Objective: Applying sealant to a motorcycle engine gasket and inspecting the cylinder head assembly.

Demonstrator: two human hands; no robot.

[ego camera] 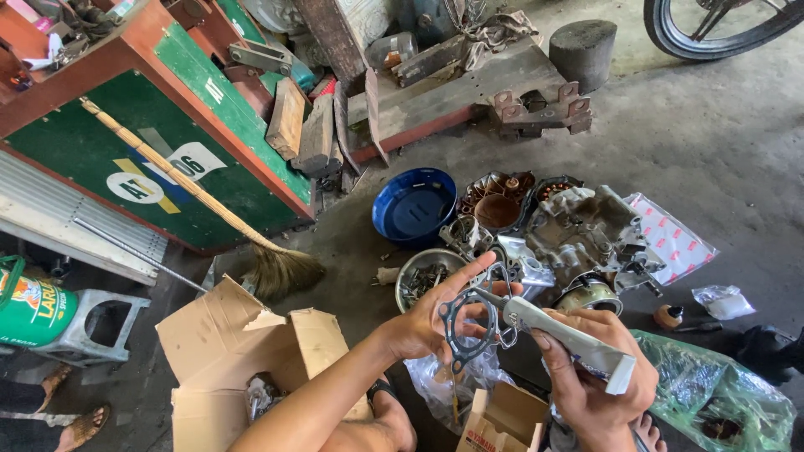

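Observation:
My left hand [429,322] holds a thin dark metal gasket [471,322] with round cut-outs, fingers spread behind it. My right hand [596,381] grips a squeezed grey-white tube [578,343], its nozzle end touching the gasket's right side. Both hands hover above the concrete floor, just in front of a heap of engine parts [586,230]. My bare feet show below the hands.
A blue bowl [413,207] and a metal bowl of small parts [423,274] sit past the hands. A torn cardboard box [243,351], a broom [276,266], a green plastic bag [720,393], a small carton [502,418], a green workbench [167,125] and a wheel [712,29] surround me.

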